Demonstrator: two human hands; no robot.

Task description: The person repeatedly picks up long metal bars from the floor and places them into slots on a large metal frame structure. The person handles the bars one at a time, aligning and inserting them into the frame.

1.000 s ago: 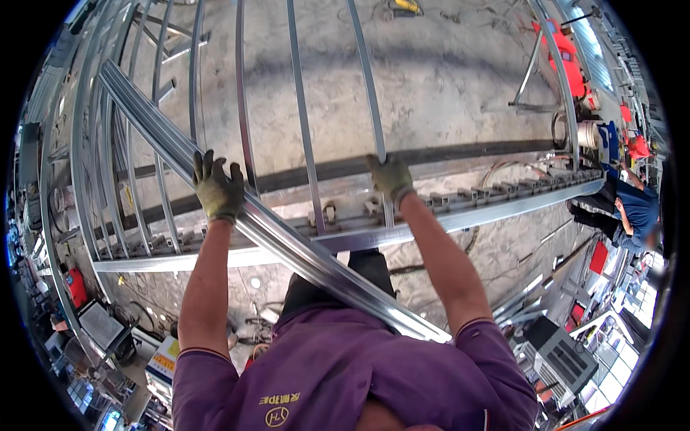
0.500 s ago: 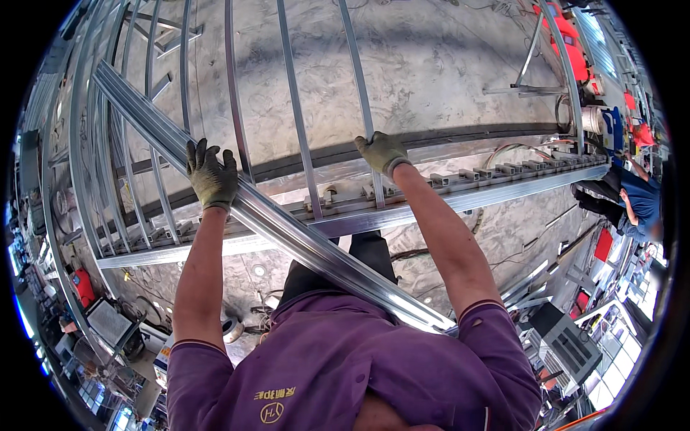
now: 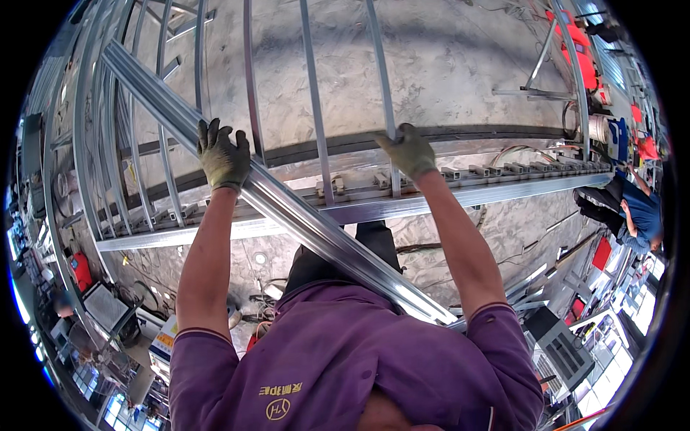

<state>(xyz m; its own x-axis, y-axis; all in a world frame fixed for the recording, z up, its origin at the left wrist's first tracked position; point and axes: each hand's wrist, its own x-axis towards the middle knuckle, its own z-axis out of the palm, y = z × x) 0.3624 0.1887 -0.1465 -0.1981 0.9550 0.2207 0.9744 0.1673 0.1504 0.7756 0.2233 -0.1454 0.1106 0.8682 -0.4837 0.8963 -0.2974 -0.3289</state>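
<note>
My left hand (image 3: 223, 155), in a green and dark work glove, holds a long diagonal metal rail (image 3: 309, 226) that runs from upper left down past my purple shirt. My right hand (image 3: 410, 151), also gloved, grips a thin upright bar (image 3: 383, 86) of a large metal frame (image 3: 460, 197). The frame has several parallel bars and a horizontal bottom rail carrying small brackets. Both arms reach up and forward from my shoulders.
Behind the frame is a mottled concrete floor (image 3: 445, 65). A person in a blue top (image 3: 638, 215) crouches at the right. Orange gear (image 3: 578, 50) lies upper right, and machines and boxes (image 3: 108, 309) stand lower left, with a grey unit (image 3: 560, 345) lower right.
Both hands and the frame have drifted a little upward in the view. My grips on the diagonal rail and the upright bar stay the same.
</note>
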